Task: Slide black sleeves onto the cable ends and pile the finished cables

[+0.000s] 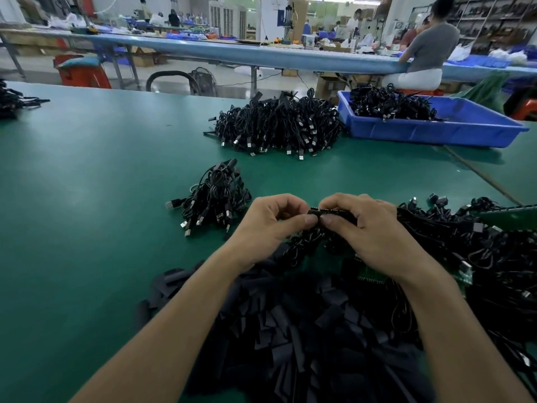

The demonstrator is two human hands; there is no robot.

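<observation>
Pinching a small black sleeve (331, 213), left hand (267, 228) and right hand (374, 231) meet, hiding the end of the thin black cable (305, 242).

— What is hidden at the grip?
— The cable end (331, 213) is largely covered by the pinching fingers of the left hand (267, 225) and the right hand (369, 228); whether a sleeve is on it cannot be told.
— What is cropped?
— The sleeve pile (290, 330) is cut by the bottom edge and crossed by both forearms. The cable heap (494, 257) is cut by the right edge, a bunch of cables (13, 101) by the left. A green board (374, 276) is mostly buried beneath the right wrist.
— Further off?
— Things on the far counter (261, 55) are blurred beyond naming.
</observation>
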